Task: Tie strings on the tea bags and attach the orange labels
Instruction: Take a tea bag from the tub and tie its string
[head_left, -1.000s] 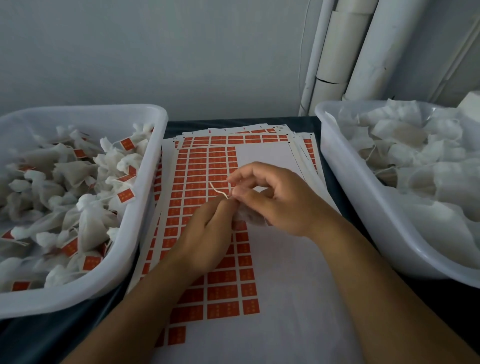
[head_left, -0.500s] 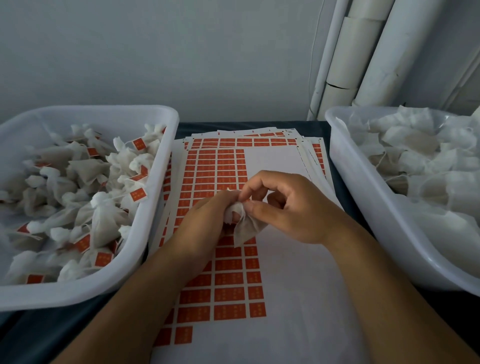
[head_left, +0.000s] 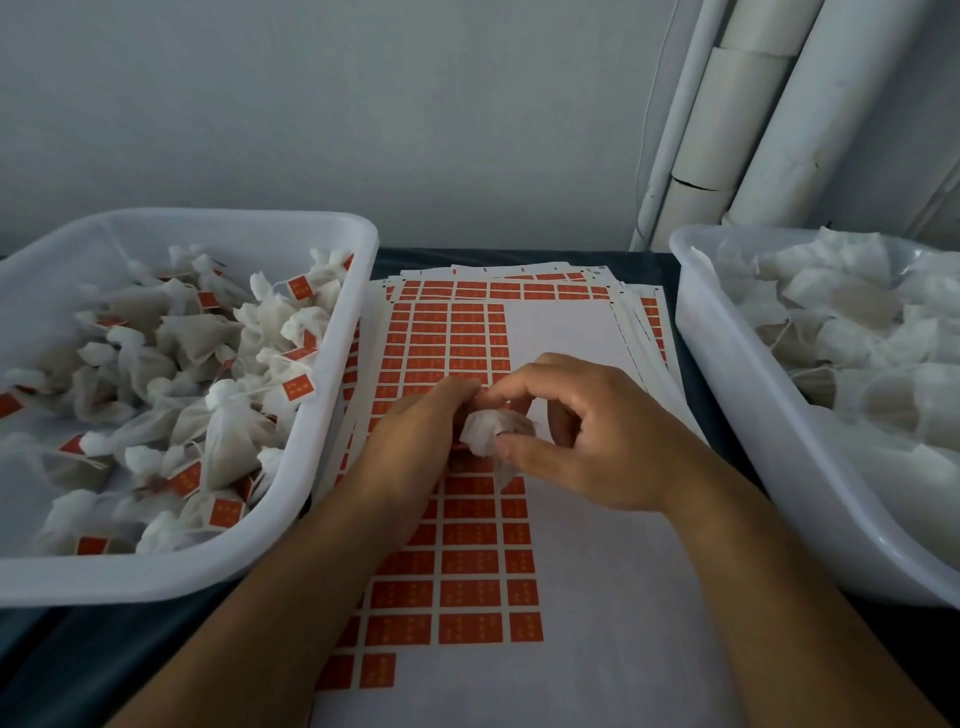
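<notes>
Your left hand (head_left: 415, 436) and right hand (head_left: 582, 441) both pinch one tea bag (head_left: 485, 434) above the label sheet (head_left: 571, 519), between the two bins. The string end that stuck up a second ago is gone from view and the bag's neck is bunched, so the knot looks drawn tight. An orange label likely comes next.

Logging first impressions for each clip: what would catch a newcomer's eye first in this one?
Probably the sheet of orange labels spread across the middle of the table. Just above it, the left hand and right hand pinch one white tea bag between them. A left tub holds labelled bags; a right tub holds plain ones.
</notes>
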